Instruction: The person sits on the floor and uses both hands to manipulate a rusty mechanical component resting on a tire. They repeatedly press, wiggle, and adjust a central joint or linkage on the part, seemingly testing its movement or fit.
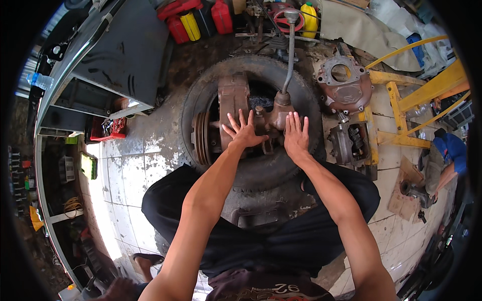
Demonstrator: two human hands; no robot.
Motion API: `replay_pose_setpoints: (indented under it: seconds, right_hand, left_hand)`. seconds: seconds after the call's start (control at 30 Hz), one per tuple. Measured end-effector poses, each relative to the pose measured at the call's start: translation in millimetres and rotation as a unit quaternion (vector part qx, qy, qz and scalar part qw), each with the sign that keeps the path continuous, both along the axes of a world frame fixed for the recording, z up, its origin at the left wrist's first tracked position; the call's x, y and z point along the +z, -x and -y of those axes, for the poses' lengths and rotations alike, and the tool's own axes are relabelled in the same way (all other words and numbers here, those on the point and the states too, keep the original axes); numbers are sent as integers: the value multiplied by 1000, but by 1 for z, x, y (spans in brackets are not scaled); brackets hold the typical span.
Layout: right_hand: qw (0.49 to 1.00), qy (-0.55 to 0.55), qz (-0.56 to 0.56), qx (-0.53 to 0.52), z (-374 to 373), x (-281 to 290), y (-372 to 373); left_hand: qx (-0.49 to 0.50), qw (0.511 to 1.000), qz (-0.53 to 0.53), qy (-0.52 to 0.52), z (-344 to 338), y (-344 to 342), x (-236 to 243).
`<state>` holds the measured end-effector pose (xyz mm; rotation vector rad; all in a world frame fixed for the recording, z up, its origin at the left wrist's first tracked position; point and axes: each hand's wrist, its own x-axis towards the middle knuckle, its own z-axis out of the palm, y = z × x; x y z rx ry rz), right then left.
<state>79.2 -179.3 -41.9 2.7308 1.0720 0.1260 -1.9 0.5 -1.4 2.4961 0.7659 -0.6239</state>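
Both hands (244,133) (296,135) spread flat, hiding the gearbox (251,118) top.

Rusty, matt cast metal on the gearbox (241,118) at frame centre, greasy and rough under both bare hands (244,131). Worn, dusty black rubber on the tyre (261,168) around it, matt and cracked. Dull grey steel on the lever (290,55) rising toward the top. Reddish, pitted metal on the housing cover (344,85) at upper right. Glossy red and yellow plastic on the jerrycans (201,20) along the top edge. Chipped, stained white tiles on the floor (130,165) at left. Painted yellow metal on the frame (401,100) at right.
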Motion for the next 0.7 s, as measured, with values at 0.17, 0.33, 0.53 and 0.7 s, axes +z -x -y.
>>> replay_pose_setpoints:
  seconds: [0.17, 0.33, 0.53, 0.7]
  right_hand:
    - [996, 67, 8, -56, -15, 11, 6]
    - [998, -18, -55, -28, -9, 10, 6]
    - [1000, 30, -6, 2, -8, -5, 7]
    - [998, 41, -27, -47, -16, 17, 4]
  left_hand:
    - [-3, 1000, 4, 1, 4, 5, -5]
    - [3, 1000, -3, -1, 0, 0, -2]
    - [0, 1000, -11, 4, 2, 0, -2]
    - [2, 1000, 20, -9, 0, 2, -8]
